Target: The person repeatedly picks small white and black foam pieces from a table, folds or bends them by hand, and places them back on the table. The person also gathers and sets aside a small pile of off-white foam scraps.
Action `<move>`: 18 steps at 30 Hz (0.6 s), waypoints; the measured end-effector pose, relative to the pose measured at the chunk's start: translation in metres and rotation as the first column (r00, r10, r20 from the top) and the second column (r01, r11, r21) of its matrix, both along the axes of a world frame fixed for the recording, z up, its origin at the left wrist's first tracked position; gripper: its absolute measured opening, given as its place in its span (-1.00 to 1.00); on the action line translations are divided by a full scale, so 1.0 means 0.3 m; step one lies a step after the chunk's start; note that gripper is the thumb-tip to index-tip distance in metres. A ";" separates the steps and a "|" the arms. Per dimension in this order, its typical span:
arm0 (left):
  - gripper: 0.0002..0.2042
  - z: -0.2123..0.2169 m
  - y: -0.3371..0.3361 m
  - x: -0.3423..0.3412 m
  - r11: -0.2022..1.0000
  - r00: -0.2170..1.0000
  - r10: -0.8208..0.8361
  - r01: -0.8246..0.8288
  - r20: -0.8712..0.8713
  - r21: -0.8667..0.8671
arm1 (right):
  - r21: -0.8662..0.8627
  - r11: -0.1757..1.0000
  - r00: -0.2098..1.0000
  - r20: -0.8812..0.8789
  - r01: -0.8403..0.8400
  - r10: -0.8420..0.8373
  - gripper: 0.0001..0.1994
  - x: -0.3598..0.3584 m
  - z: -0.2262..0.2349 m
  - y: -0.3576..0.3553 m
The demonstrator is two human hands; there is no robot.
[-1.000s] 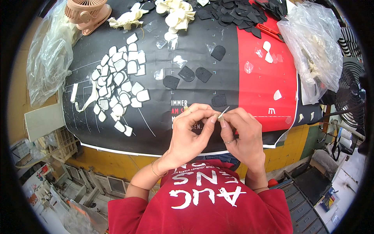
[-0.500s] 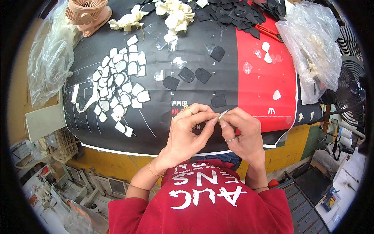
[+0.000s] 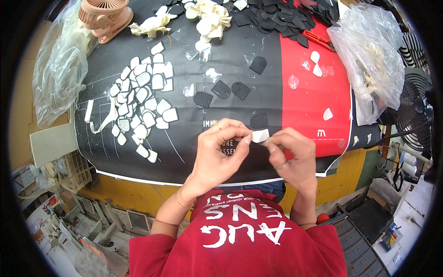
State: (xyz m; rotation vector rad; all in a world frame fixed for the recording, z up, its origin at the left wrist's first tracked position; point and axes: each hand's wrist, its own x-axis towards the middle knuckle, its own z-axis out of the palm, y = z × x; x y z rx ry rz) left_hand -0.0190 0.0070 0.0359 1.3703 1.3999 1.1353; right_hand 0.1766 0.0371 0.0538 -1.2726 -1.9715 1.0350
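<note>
My left hand point(image 3: 217, 152) pinches a small white tab-shaped piece point(image 3: 260, 135) by its left edge, between thumb and forefinger. At the piece's right corner, my right hand point(image 3: 295, 152) has thumb and forefinger pressed together. A thin greyish sliver shows there, too small to name. Just beyond the fingers lies a black rounded tab point(image 3: 259, 121) on the black part of the mat. More black tabs point(image 3: 221, 89) lie farther off. To the left spreads a loose heap of white-faced tabs with dark edges point(image 3: 143, 92).
Cream pieces point(image 3: 212, 21) and a pile of black tabs point(image 3: 277, 18) lie at the far edge, near a red-handled tool point(image 3: 318, 39). Plastic bags point(image 3: 60, 64) flank the mat. A peach fan point(image 3: 104, 18) stands far left. Clear film scraps point(image 3: 189, 90) are scattered about.
The white piece, seen nearly edge-on before, now shows its pale face. My right hand has shifted slightly right and down, and the gap between my hands is wider.
</note>
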 end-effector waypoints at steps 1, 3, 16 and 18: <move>-0.88 0.000 0.003 -0.007 1.000 1.000 0.016 -0.016 0.017 -0.023 | -0.007 1.000 1.000 0.014 0.011 -0.011 -0.93 0.022 -0.001 0.010; -0.89 0.006 0.003 -0.021 0.997 0.998 0.059 -0.059 0.009 -0.053 | 0.042 0.993 0.988 0.101 0.109 -0.113 -0.92 0.087 0.011 0.036; -0.87 0.023 -0.009 0.023 0.993 0.999 0.003 0.002 -0.034 0.120 | -0.080 0.996 0.998 -0.029 0.048 -0.051 -0.84 -0.019 0.021 0.013; -0.90 0.034 -0.020 0.017 0.996 0.999 0.029 -0.027 -0.033 0.080 | -0.043 0.998 0.997 -0.046 0.054 -0.056 -0.86 -0.025 0.016 0.015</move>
